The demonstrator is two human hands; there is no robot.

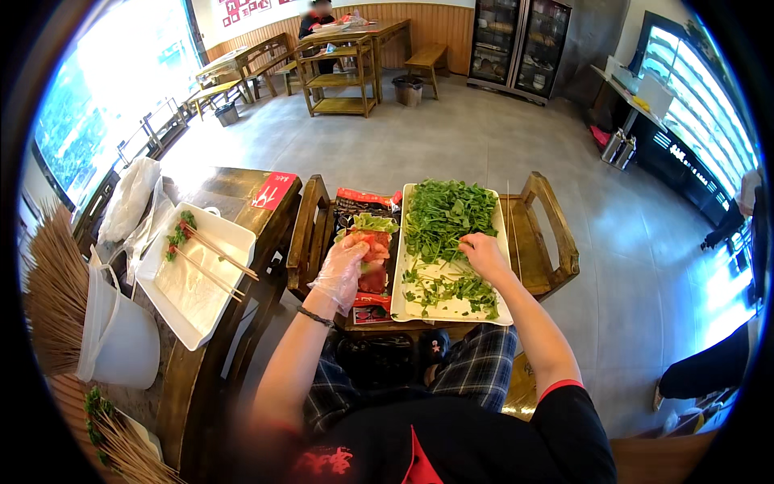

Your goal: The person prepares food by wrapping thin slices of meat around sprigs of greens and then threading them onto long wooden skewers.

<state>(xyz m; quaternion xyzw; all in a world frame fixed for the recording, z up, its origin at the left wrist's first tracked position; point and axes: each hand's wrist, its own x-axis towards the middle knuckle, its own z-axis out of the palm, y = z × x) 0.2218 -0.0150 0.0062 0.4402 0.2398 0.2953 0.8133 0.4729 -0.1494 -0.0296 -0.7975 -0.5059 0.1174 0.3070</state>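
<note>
My left hand [345, 264], in a clear plastic glove, is closed at the edge of some raw red meat slices [375, 252]; its fingertips press on a piece of meat. The meat lies on a dark and red package, with pale green lettuce [376, 223] above it. Just right stands a white tray [398, 302] heaped with leafy green herbs [447, 216] at its far end, and looser sprigs nearer me. Over the tray's right side my bare right hand [485, 256] pinches herb sprigs; its fingertips are partly hidden.
A wooden cart with raised handles [552, 218] bears the tray. On the left table, another white tray [189, 294] holds skewers [211, 273] with green and red pieces. Beside it are a white bucket [125, 343] and bundled sticks [56, 282]. Another person [318, 18] sits far off.
</note>
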